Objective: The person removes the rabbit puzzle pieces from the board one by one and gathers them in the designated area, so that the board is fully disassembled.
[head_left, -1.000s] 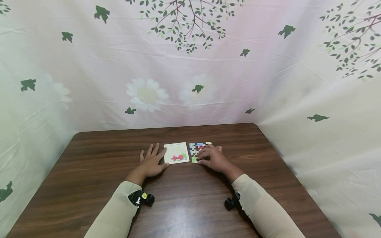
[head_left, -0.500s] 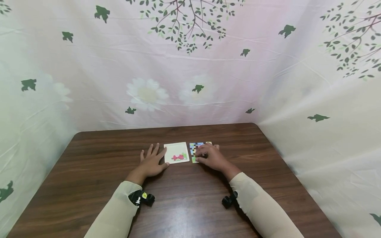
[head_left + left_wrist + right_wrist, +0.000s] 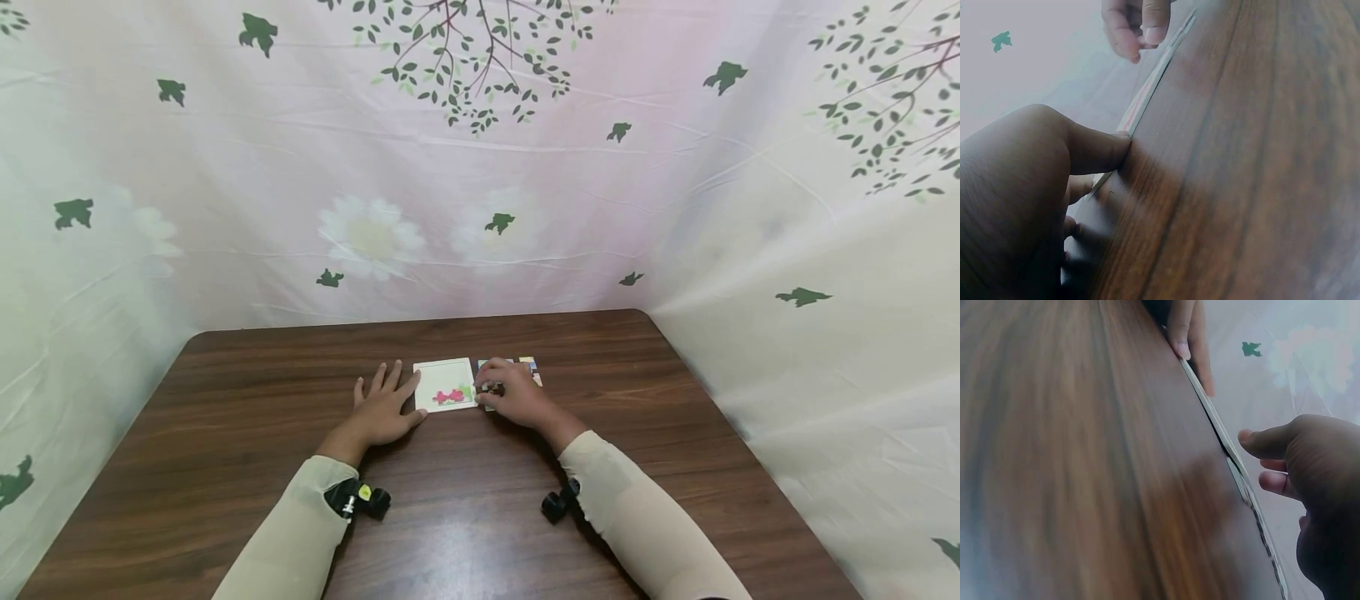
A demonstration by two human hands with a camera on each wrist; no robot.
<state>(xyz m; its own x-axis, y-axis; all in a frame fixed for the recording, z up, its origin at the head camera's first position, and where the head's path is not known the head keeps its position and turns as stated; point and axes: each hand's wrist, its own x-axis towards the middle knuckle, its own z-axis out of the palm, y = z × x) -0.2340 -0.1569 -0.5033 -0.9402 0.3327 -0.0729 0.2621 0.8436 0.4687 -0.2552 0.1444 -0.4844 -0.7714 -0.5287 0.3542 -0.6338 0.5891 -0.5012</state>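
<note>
The white puzzle board (image 3: 442, 375) lies flat on the table, with a pink and green picture in its lower right part. My left hand (image 3: 384, 412) rests beside it with spread fingers, the thumb and index finger touching its left edge. In the left wrist view, that thumb (image 3: 1100, 150) presses against the board's edge. My right hand (image 3: 513, 396) is over the board's right edge and the loose puzzle pieces (image 3: 528, 364). Its fingers are bent towards the thumb and appear to pinch a small puzzle piece, mostly hidden by the fingertips.
The brown wooden table (image 3: 465, 500) extends around the board and pieces. Behind and beside it hangs a printed cloth (image 3: 420, 183) with leaves, birds and flowers. Each wrist carries a small black camera, such as the left one (image 3: 367, 502).
My right hand has risen from the puzzle pieces and moved left to the board's right edge, uncovering pieces on the right. The left hand and the board have stayed in place.
</note>
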